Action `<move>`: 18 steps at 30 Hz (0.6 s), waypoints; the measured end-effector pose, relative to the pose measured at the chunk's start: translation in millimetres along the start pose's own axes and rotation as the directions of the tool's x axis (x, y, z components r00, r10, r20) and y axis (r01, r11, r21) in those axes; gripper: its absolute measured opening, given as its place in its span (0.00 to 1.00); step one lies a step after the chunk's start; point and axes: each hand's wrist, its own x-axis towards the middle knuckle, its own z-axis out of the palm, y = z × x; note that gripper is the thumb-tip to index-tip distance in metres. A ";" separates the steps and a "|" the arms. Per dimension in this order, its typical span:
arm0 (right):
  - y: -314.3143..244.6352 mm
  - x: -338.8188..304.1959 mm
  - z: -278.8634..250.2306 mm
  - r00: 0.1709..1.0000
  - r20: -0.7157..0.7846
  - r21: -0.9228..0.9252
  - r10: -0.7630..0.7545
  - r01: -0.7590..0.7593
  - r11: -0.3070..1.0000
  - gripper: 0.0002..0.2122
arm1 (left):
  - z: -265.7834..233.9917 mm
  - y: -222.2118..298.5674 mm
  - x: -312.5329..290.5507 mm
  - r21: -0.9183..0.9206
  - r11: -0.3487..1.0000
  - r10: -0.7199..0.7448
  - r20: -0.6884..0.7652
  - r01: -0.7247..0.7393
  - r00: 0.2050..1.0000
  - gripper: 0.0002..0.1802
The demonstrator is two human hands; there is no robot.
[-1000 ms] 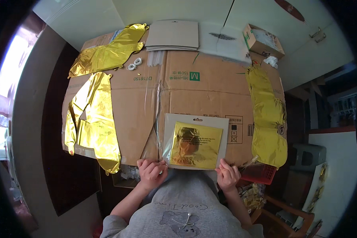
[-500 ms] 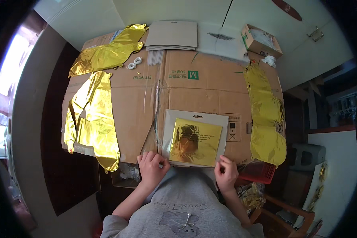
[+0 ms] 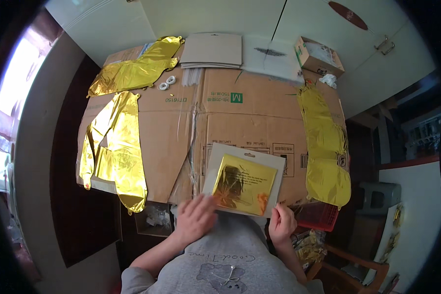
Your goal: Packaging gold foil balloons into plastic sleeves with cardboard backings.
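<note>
A flat grey-white backing card (image 3: 278, 182) with a hang slot lies tilted at the cardboard's near edge. On it is a folded gold foil balloon (image 3: 250, 188) with small dark print. My right hand (image 3: 282, 223) pinches the card's lower right corner between thumb and fingers. My left hand (image 3: 196, 218), somewhat blurred, is by the lower left corner, its fingers stretched out and holding nothing I can see. Flat gold foil balloons lie around: one at the left (image 3: 117, 152), another at the far left (image 3: 132, 71), and a stack (image 3: 326, 152) at the right.
Flattened brown cardboard (image 3: 166, 132) covers the table. Along its far side are a stack of grey cards (image 3: 211, 49), white tape rolls (image 3: 166, 82), a bundle of thin white strips (image 3: 192, 77) and an open box (image 3: 319, 56). A red crate (image 3: 321, 216) and wooden chair (image 3: 353, 259) stand lower right.
The card with the folded foil balloon has turned slightly clockwise and shifted nearer. My left hand has let go of its corner and opened; my right hand keeps its corner and has lowered slightly.
</note>
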 end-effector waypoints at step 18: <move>-0.3 20.6 -31.0 0.938 0.285 0.023 -0.198 0.199 0.980 0.14 | 33.3 10.8 14.6 -0.016 0.964 0.252 0.376 -0.266 0.892 0.37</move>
